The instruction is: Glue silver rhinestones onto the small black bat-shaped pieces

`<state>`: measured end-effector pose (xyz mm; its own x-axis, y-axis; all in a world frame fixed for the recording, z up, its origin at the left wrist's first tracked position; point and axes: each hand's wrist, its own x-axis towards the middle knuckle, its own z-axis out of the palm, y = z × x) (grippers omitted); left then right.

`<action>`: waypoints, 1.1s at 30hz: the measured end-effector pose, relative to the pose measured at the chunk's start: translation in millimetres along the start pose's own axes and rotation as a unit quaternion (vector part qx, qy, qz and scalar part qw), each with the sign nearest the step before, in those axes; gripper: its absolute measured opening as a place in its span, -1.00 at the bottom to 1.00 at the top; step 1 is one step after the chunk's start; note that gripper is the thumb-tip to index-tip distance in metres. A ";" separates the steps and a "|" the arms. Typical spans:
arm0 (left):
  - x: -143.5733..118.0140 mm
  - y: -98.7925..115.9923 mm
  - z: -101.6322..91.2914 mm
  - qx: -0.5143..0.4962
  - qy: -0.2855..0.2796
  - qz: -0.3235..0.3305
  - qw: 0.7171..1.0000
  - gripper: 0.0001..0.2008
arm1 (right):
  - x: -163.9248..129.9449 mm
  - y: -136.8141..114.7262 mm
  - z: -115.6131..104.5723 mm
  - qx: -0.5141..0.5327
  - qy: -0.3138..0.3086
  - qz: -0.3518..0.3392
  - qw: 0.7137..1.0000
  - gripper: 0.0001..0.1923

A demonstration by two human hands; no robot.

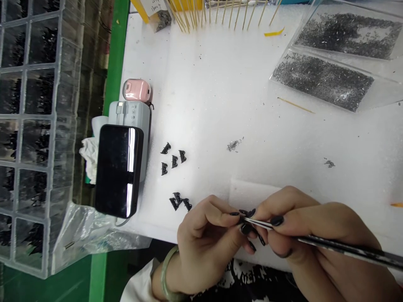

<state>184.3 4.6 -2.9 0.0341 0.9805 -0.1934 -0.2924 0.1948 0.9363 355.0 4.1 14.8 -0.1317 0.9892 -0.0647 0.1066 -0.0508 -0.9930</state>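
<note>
My left hand is closed in a pinch near the table's front edge, holding a small black piece mostly hidden by the dark-nailed fingertips. My right hand grips a pair of black tweezers, whose bright metal tips meet the piece at my left fingertips. To the left of my hands lie several small black claw clips, in two loose groups. A little heap of tiny clear stones is on the white surface beyond my hands. A smaller heap of stones lies to its right.
Bags of tiny dark stones lie at the back right, near a thin wooden stick. A black phone, a grey power bank and a pink case line the left edge. Beyond stands a compartmented plastic box.
</note>
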 end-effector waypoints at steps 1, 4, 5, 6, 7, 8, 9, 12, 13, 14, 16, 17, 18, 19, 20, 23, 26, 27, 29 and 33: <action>-0.7 -0.5 -0.4 0.000 -0.001 -0.002 1.000 -0.82 | -1.3 0.3 -0.7 -0.004 -0.008 -0.007 1.000 -0.72; -2.7 -1.9 -1.9 -0.006 -0.003 -0.008 1.000 -0.80 | -2.3 -0.1 -0.9 -0.013 -0.012 -0.009 1.000 -0.69; -3.2 -2.2 -2.3 -0.010 -0.005 -0.009 1.000 -0.80 | -2.0 -0.4 -0.8 -0.014 -0.015 -0.007 1.000 -0.70; -3.5 -2.3 -2.7 -0.014 -0.007 -0.010 1.000 -0.79 | -1.5 -0.6 -0.9 -0.015 -0.016 0.000 1.000 -0.72; -3.6 -2.3 -3.1 -0.019 -0.008 -0.013 1.000 -0.78 | -1.0 -0.7 -1.2 -0.013 -0.014 0.006 1.000 -0.75; -3.7 -2.3 -3.3 -0.024 -0.010 -0.015 1.000 -0.77 | -0.4 -0.7 -1.8 -0.008 -0.013 0.013 1.000 -0.78; -3.7 -2.3 -3.5 -0.027 -0.011 -0.016 0.999 -0.76 | 0.2 -0.6 -2.5 0.003 -0.011 0.017 1.000 -0.81; -4.3 -2.4 -3.5 -0.035 -0.013 -0.022 0.999 -0.73 | 2.4 0.4 -3.6 0.054 -0.006 0.018 0.998 -0.85; -4.7 -2.4 -3.4 -0.041 -0.013 -0.025 0.999 -0.72 | 3.5 0.6 -3.1 0.069 -0.008 0.017 0.997 -0.86; -5.1 -2.5 -3.3 -0.048 -0.014 -0.029 0.998 -0.71 | 5.0 0.5 -2.0 0.077 -0.002 0.024 0.997 -0.88; -5.7 -2.5 -3.3 -0.063 -0.015 -0.036 0.997 -0.70 | 9.3 -0.7 1.8 0.075 0.022 0.044 0.996 -0.92; -5.8 -2.5 -3.5 -0.067 -0.017 -0.036 0.997 -0.69 | 12.2 -1.9 4.3 0.068 0.037 0.055 0.995 -0.85; -5.7 -2.6 -3.8 -0.069 -0.020 -0.035 0.997 -0.69 | 15.5 -3.3 6.8 0.060 0.053 0.064 0.995 -0.77; -5.5 -2.9 -4.3 -0.069 -0.027 -0.031 0.997 -0.68 | 19.0 -4.8 9.1 0.054 0.063 0.072 0.994 -0.70; -5.2 -3.4 -4.8 -0.071 -0.033 -0.024 0.997 -0.67 | 22.4 -6.3 11.1 0.053 0.065 0.075 0.994 -0.65; -4.4 -6.0 -6.4 -0.080 -0.055 0.001 0.995 -0.64 | 29.1 -9.0 13.0 0.060 0.053 0.076 0.994 -0.61; -4.4 -8.7 -7.1 -0.088 -0.063 0.013 0.994 -0.62 | 26.8 -7.7 8.8 0.076 0.040 0.080 0.993 -0.61; -4.5 -9.3 -7.2 -0.089 -0.064 0.014 0.994 -0.61 | 24.2 -6.3 6.6 0.086 0.036 0.081 0.992 -0.64; -4.5 -9.8 -7.3 -0.091 -0.066 0.017 0.994 -0.60 | 17.8 -2.9 2.2 0.115 0.018 0.076 0.990 -0.77; -3.8 -9.4 -8.8 -0.085 -0.071 0.019 0.994 -0.61 | 9.3 3.9 -2.8 0.150 -0.041 0.065 0.986 -0.94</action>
<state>178.5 -1.2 -13.6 0.1508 0.9831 -0.1034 -0.4533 0.1617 0.8765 357.0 13.4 10.6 -0.2164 0.9580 -0.1884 -0.1669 -0.2264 -0.9596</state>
